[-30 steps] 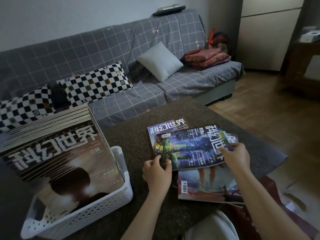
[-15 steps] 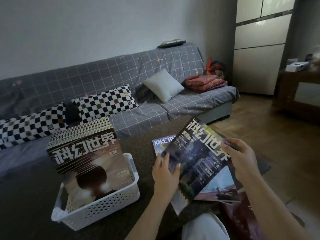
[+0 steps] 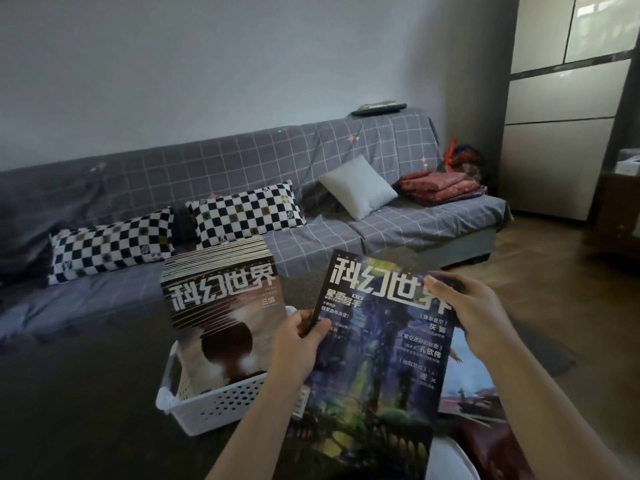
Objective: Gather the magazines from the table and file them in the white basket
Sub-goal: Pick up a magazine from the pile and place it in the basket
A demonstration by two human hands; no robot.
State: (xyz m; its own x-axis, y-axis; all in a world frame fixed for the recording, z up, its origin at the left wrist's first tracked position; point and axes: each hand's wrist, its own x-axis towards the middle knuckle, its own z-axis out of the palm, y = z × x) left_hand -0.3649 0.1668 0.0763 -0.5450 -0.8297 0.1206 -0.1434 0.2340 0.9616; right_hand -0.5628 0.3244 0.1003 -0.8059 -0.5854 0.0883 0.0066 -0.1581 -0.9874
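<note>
One magazine (image 3: 377, 344), dark blue-green cover w/ white title, is held upright above the dark counter (image 3: 86, 393): left hand (image 3: 298, 344) fingers pinch its left edge, right hand (image 3: 474, 317) grips the right. One white basket (image 3: 214, 403) by the counter's front edge holds a magazine stack (image 3: 221, 303); another magazine (image 3: 474, 386) lies at right. Grey sofa (image 3: 398, 230) behind.

Two bare forearms in shot, no sleeves reaching the wrists. Left hand (image 3: 298, 344) bare: no ring, watch or glove showing. Right hand (image 3: 472, 318) equally unadorned. Below the wrists, between the forearms, pale whitish fabric on the person's lap (image 3: 450, 459).
</note>
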